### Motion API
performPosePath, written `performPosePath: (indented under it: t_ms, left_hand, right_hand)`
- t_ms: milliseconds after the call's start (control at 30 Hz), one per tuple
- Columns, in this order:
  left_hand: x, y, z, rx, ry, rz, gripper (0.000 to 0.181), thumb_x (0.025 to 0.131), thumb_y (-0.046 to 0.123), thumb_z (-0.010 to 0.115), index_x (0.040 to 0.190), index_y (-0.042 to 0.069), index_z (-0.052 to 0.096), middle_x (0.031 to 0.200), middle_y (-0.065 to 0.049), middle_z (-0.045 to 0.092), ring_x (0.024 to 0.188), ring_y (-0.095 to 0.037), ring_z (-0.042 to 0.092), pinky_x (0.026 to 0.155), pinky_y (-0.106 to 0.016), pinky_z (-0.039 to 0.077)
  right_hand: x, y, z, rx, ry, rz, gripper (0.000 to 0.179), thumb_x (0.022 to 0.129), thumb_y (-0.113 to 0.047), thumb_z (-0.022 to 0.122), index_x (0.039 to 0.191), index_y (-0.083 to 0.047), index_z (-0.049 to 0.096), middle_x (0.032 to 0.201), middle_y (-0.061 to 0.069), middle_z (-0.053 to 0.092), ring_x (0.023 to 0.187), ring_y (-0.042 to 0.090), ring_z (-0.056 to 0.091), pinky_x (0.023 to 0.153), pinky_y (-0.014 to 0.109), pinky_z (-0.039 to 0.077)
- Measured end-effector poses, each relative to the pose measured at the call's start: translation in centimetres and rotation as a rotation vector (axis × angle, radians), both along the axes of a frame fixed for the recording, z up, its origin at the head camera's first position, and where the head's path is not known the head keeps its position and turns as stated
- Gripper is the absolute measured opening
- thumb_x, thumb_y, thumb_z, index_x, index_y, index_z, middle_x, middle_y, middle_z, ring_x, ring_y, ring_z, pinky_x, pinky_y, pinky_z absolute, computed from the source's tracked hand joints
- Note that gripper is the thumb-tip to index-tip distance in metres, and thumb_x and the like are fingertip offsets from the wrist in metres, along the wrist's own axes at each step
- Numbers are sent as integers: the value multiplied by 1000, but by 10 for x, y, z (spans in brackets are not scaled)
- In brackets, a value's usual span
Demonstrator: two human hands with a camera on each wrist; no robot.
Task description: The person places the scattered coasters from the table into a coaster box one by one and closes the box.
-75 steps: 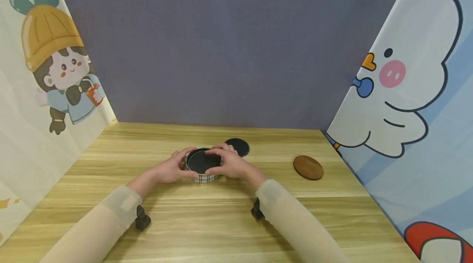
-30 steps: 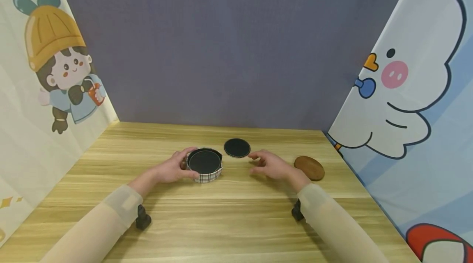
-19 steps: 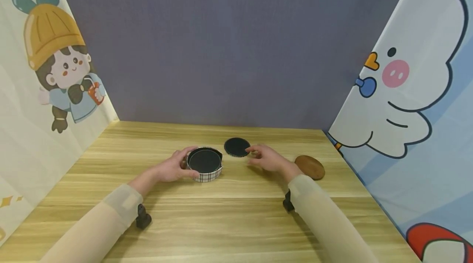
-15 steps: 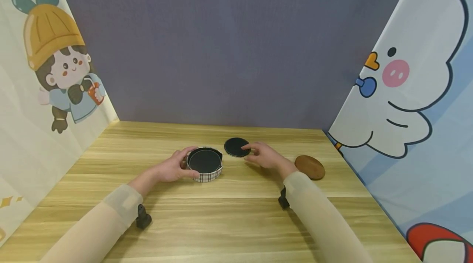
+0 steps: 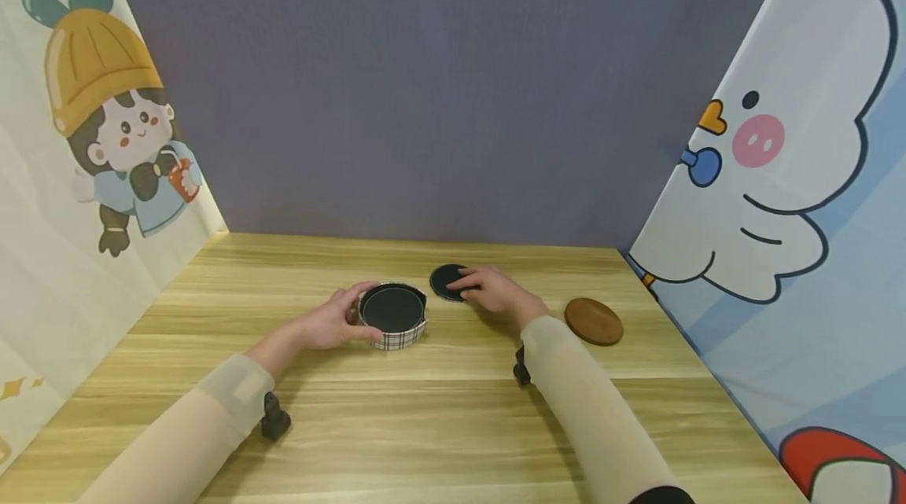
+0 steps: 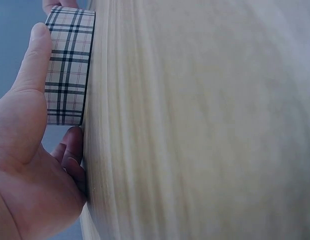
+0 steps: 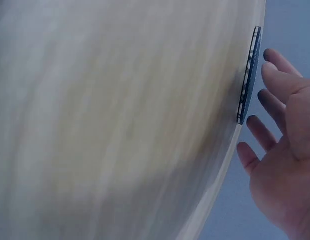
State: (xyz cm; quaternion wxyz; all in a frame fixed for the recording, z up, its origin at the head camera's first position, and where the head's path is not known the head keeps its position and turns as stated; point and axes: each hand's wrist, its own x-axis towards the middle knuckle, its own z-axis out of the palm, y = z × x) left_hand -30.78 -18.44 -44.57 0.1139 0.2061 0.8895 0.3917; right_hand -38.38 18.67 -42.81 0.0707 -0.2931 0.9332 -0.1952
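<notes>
A round holder with a plaid side stands on the table, with black coasters or a black lining inside; I cannot tell which. My left hand grips it from the left, thumb along the near side and fingers behind. The left wrist view shows the thumb against the plaid wall. To the right and farther back, a round black coaster with a patterned edge lies flat. Over its right part hovers my right hand, fingers loosely bent. In the right wrist view those fingertips look apart from the coaster.
A round brown wooden disc lies to the right on the wood-grain table. A grey-purple panel rises behind the table's back edge. Cartoon-printed panels flank both sides. Each wrist carries a small black camera.
Earlier both hands were at the plaid holder. My right hand left it, moved right, then came back leftward over the black coaster. My left hand stays on the holder.
</notes>
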Motion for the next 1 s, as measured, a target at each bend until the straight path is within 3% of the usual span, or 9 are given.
performPosePath:
  t_ms: [267, 567, 867, 1000]
  left_hand:
    - [-1, -1, 1, 16, -9, 5, 108, 93, 44, 90, 174, 14, 24, 137, -25, 44, 117, -31, 50, 95, -42, 47]
    - [-1, -1, 1, 5, 3, 1, 108, 94, 45, 89, 174, 13, 24, 138, -25, 45, 118, -30, 49, 98, -44, 45]
    - [-1, -1, -1, 15, -6, 4, 107, 93, 44, 90, 174, 15, 25, 140, -25, 44, 121, -31, 50, 102, -47, 45]
    - [0, -1, -1, 16, -7, 4, 107, 93, 44, 89, 174, 15, 25, 142, -27, 44, 124, -33, 51, 104, -49, 45]
  right_hand:
    - [0, -5, 0, 35, -40, -49, 37, 115, -21, 59, 149, -30, 70, 175, 7, 43, 166, 43, 27, 134, 69, 13]
    - [10, -1, 2, 45, -97, -63, 37, 114, -23, 62, 149, -34, 70, 176, 5, 42, 167, 49, 21, 127, 81, 7]
    - [34, 14, 2, 114, -61, 3, 36, 112, -25, 67, 144, -40, 73, 173, 1, 47, 159, 41, 37, 126, 73, 24]
    - [47, 22, 1, 98, -60, 25, 35, 110, -25, 69, 142, -41, 74, 171, 1, 49, 159, 40, 37, 124, 73, 25]
